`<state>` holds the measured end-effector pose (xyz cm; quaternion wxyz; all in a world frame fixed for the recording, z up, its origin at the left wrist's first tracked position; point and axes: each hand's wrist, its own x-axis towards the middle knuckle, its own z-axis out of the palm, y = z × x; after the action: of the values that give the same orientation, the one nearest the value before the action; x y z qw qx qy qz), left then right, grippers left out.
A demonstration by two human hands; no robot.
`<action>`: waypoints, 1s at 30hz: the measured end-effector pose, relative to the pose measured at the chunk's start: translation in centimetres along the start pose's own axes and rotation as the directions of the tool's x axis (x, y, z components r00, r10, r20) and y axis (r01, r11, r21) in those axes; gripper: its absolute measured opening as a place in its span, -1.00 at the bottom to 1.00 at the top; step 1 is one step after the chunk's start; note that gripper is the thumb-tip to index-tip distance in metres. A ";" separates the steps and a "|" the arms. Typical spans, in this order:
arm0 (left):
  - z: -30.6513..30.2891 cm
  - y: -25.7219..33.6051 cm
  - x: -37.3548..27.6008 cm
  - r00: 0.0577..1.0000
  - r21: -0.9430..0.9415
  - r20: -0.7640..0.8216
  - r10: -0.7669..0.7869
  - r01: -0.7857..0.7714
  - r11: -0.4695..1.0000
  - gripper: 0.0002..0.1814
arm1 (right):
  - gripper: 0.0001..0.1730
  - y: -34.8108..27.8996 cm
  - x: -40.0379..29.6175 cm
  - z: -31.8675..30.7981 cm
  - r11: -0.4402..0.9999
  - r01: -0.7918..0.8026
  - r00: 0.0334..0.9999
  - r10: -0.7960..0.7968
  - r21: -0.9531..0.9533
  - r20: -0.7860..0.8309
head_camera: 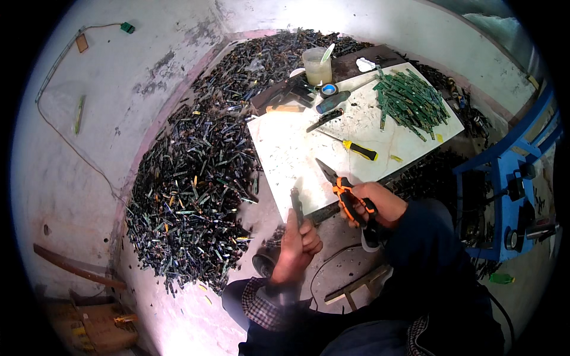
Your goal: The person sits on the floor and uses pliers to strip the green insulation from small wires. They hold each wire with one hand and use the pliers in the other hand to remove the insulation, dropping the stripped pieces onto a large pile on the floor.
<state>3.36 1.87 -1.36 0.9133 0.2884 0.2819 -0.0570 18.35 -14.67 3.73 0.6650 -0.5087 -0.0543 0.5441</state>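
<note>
Low over the near edge of a white board (285, 155), my left hand (297, 244) grips a narrow dark strip-like part (296, 205) that points away from me. To its right, my right hand (378, 204) is closed round the orange-and-black handles of long-nose pliers (342, 187), whose jaws point up and left over the board. Beyond the pliers lie a yellow-and-black screwdriver (360, 150) and a dark slim part (325, 120). Green circuit board strips (412, 102) are heaped on the right side of the board.
A large pile of dark strips (191, 191) covers the floor at left. At the board's far side stand a plastic cup (317, 66), a roll of tape (328, 90) and a dark-handled tool (333, 102). A blue frame (505, 213) is at right, a cardboard box (104, 327) at lower left.
</note>
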 end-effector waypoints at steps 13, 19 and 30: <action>0.6 0.2 -0.5 0.997 0.024 -0.078 -0.024 0.026 0.999 -0.43 | -0.65 1.3 -1.6 2.4 0.962 -0.251 0.927 0.272 -0.112 0.260; 0.1 0.0 -0.7 0.997 0.070 -0.068 -0.027 0.032 0.997 -0.42 | -0.65 1.4 -1.4 2.8 0.951 -0.291 0.900 0.311 -0.110 0.306; 0.5 0.0 -1.0 0.992 0.099 -0.129 0.008 0.005 0.995 -0.43 | -0.49 1.9 -0.8 3.4 0.939 -0.295 0.875 0.339 -0.175 0.344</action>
<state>2.78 1.50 -0.52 0.8778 0.3366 0.3370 -0.0515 14.62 -13.45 4.33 0.5136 -0.4372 -0.1260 0.7275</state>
